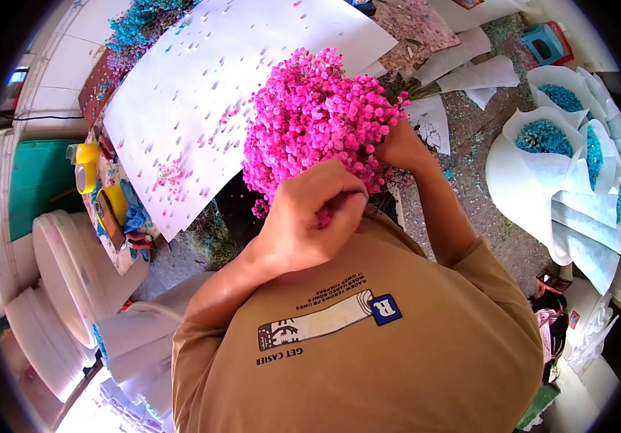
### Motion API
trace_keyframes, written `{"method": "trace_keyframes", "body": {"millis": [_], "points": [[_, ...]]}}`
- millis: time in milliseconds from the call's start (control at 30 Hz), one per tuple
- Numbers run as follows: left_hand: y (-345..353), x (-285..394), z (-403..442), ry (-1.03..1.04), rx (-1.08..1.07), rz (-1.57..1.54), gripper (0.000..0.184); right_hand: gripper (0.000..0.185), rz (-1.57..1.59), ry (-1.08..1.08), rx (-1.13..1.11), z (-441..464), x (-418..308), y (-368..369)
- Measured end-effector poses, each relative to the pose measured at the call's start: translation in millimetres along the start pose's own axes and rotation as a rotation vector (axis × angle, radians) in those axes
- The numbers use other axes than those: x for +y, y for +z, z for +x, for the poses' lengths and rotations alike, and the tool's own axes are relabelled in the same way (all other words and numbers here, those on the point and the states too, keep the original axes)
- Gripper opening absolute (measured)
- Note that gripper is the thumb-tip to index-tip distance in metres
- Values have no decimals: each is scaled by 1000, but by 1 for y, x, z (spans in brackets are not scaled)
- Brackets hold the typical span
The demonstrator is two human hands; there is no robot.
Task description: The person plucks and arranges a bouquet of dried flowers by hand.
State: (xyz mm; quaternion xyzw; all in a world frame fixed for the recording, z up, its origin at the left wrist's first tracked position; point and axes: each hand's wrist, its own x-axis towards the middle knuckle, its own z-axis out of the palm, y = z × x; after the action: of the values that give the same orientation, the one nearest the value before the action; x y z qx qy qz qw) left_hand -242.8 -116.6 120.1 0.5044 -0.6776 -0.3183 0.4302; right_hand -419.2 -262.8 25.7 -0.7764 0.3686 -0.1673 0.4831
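Note:
A full bunch of bright pink baby's breath point(318, 108) is held up in front of my chest, its small round blossoms facing the camera. My right hand point(401, 148) grips the bunch at its right side, fingers partly hidden by the blossoms. In front of its lower edge, my left hand point(318, 213) is closed with curled fingers and the thumb against them. Pink shows through the gap in that curl, but what the fingertips pinch, if anything, cannot be made out. The stems are mostly hidden.
White paper point(202, 94) scattered with loose petals covers the worktable. Yellow tape point(87, 169) and a phone-like object point(111, 225) lie at the left. Paper-wrapped blue bouquets point(520, 187) stand right, below a blue stool point(543, 43). Large paper rolls point(69, 267) lean at lower left.

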Motion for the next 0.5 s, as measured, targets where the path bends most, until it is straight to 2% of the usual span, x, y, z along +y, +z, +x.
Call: {"method": "trace_keyframes", "body": {"millis": [67,100,200,233,300,400,500], "points": [[-8,3,-2,-418,-78,-593,12,81,-9,-69,16,1,1,1],[-8,3,0,-419,-75,-593,12,83,-12,-92,20,1,1,1],[-6,-6,9,-381,-24,-144,13,91,99,-29,-22,2,4,2],[-5,-10,11,-380,-23,-144,13,93,102,-53,-3,2,8,3],[-1,-15,15,-128,61,211,13,96,104,-79,19,2,10,4],[1,-16,18,-126,36,333,15,97,22,-103,36,1,10,4],[-1,-16,17,-155,-16,342,14,99,78,-98,28,1,12,5]]}}
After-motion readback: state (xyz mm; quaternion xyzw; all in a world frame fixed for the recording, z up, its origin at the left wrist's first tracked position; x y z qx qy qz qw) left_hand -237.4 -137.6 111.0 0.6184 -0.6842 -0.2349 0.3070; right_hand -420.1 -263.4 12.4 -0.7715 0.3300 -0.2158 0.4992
